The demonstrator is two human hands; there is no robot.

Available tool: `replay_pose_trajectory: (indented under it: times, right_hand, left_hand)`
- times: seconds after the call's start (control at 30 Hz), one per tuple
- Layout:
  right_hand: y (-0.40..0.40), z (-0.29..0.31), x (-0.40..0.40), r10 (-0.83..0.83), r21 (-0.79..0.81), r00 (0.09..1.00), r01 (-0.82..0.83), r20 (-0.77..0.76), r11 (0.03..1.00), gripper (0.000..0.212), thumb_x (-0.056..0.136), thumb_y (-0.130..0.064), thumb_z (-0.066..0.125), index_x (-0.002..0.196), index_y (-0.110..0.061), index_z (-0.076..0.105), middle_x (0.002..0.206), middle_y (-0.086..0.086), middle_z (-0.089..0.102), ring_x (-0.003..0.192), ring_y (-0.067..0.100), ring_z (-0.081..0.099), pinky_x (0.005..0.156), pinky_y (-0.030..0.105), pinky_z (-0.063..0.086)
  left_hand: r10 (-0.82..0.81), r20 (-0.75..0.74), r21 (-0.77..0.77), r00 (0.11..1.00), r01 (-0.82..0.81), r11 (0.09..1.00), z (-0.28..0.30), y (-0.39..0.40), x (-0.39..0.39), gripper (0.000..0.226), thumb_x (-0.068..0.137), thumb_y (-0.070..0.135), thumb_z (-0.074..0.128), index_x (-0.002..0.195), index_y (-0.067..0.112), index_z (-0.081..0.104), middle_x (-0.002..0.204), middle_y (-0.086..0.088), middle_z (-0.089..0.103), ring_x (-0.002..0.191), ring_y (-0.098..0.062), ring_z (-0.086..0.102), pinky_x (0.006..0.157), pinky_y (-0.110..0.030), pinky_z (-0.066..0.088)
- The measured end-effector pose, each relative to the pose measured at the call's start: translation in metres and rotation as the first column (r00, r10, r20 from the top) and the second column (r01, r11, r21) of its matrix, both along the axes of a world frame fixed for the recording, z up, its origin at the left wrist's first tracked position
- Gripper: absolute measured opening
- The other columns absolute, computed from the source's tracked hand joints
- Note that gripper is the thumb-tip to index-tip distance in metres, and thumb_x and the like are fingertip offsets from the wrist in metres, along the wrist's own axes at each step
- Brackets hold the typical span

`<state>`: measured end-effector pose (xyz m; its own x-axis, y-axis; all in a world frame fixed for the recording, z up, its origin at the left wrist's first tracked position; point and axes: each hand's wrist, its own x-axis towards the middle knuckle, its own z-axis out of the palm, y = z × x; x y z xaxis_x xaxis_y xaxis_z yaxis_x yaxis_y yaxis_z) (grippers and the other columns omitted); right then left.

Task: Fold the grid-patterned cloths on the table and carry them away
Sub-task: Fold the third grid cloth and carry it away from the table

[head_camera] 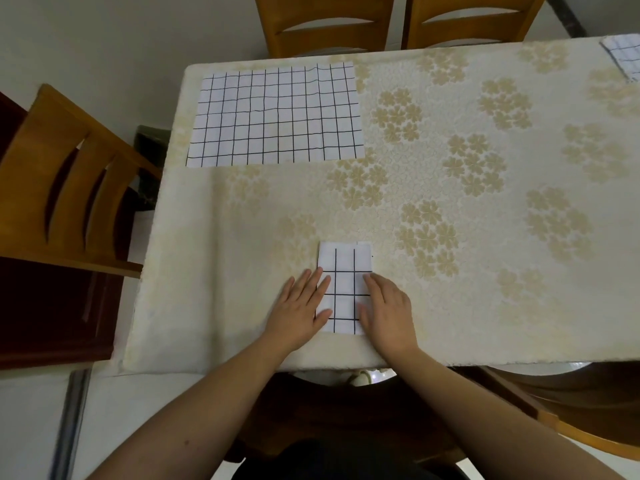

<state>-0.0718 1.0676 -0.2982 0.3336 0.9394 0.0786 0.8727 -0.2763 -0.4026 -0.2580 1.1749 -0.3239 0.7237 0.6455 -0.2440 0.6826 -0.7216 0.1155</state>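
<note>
Surface: table [450,306] under cream floral covering.
Folded cloth [344,271]: lay between both hands.
Left hand [301,306]: flat, pressing its left edge.
Right hand [388,310]: flat, pressing its right edge.
Unfolded cloth [277,116]: well beyond left hand.

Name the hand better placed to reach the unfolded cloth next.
Probably the left hand: the unfolded cloth lies at the table's far left corner, on its side. The right hand would have to cross over the folded cloth.
</note>
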Motion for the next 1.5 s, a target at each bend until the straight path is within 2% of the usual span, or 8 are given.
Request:
replay_pose_trajectory:
  times: [0.17,0.57,0.7,0.83,1.1,1.27,1.37,1.5]
  right_hand:
    - [0.025,-0.016,0.005,0.325,-0.16,0.944,-0.312,0.062,0.937,0.054,0.099,-0.035,0.035,0.148,-0.011,0.034,0.156,0.005,0.029,0.143,0.022,0.029,0.117,0.038,0.015]
    - [0.061,-0.025,0.053,0.32,-0.398,0.941,-0.254,0.107,0.882,0.069,0.096,-0.063,0.007,0.153,-0.027,-0.003,0.16,-0.004,-0.01,0.148,0.014,-0.01,0.119,0.041,-0.004]
    - [0.081,-0.018,0.059,0.311,-0.331,0.946,-0.266,0.09,0.905,0.068,0.096,-0.057,0.021,0.151,-0.017,0.026,0.159,0.005,0.02,0.146,0.024,0.018,0.117,0.043,0.008]
    - [0.107,-0.007,0.06,0.268,-0.204,0.953,-0.238,0.138,0.95,0.051,0.09,-0.049,0.044,0.123,-0.013,0.059,0.125,0.01,0.057,0.117,0.032,0.05,0.099,0.043,0.031]
    - [0.147,0.018,0.061,0.245,-0.547,0.968,-0.177,0.052,0.818,0.062,0.076,-0.061,0.067,0.118,-0.017,0.056,0.12,0.008,0.053,0.116,0.03,0.045,0.097,0.043,0.033]
    - [0.137,0.022,0.06,0.162,-0.573,0.981,-0.192,-0.103,0.797,0.032,0.079,-0.044,0.072,0.088,-0.018,0.056,0.09,0.001,0.055,0.094,0.026,0.057,0.074,0.03,0.041]
    - [0.118,0.025,0.063,0.021,-0.547,0.959,-0.18,-0.283,0.818,0.027,0.08,-0.028,0.072,0.079,-0.019,0.047,0.073,-0.004,0.049,0.077,0.022,0.054,0.053,0.025,0.034]
    - [0.091,0.026,0.067,-0.097,-0.549,0.916,-0.146,-0.389,0.823,0.027,0.081,-0.026,0.073,0.078,-0.017,0.047,0.073,-0.004,0.048,0.067,0.014,0.048,0.056,0.025,0.035]
  left_hand:
    - [-0.011,-0.002,-0.006,1.0,0.011,1.0,-0.001,0.0,0.001,0.081,0.092,0.067,0.028,0.154,0.016,0.019,0.162,-0.006,0.011,0.149,-0.023,0.011,0.117,-0.044,0.01]
    - [-0.015,-0.003,-0.034,1.0,0.015,0.999,-0.006,0.002,0.0,0.094,0.085,0.075,0.034,0.155,0.018,0.009,0.163,-0.006,0.0,0.149,-0.022,-0.003,0.118,-0.045,0.003]
    - [-0.019,-0.001,-0.045,1.0,0.019,0.999,-0.005,0.003,0.0,0.094,0.085,0.076,0.032,0.156,0.02,0.006,0.163,-0.006,-0.003,0.149,-0.023,-0.004,0.118,-0.045,0.001]
    - [-0.036,-0.005,-0.047,0.999,0.036,0.998,-0.002,0.005,0.0,0.094,0.085,0.076,0.031,0.156,0.018,0.008,0.163,-0.006,-0.001,0.15,-0.024,-0.001,0.118,-0.046,0.003]
    - [-0.142,0.005,0.0,0.99,0.142,0.99,0.005,0.019,-0.006,0.096,0.078,0.079,0.034,0.153,0.02,0.023,0.162,-0.005,0.014,0.148,-0.027,0.015,0.114,-0.052,0.027]
    - [-0.255,-0.033,-0.04,0.966,0.254,0.966,0.011,0.044,-0.012,0.099,0.07,0.081,0.039,0.153,0.035,0.012,0.163,0.0,0.0,0.149,-0.026,0.001,0.117,-0.046,0.004]
    - [-0.193,-0.018,-0.047,0.981,0.192,0.98,0.017,0.057,-0.016,0.11,0.065,0.074,0.061,0.153,0.035,0.007,0.163,0.001,-0.002,0.149,-0.022,-0.003,0.117,-0.042,0.001]
    - [-0.025,0.06,-0.047,0.998,0.028,0.999,0.025,0.054,-0.022,0.1,0.071,0.07,0.058,0.152,0.026,0.02,0.162,-0.005,0.011,0.148,-0.023,0.01,0.118,-0.047,0.013]
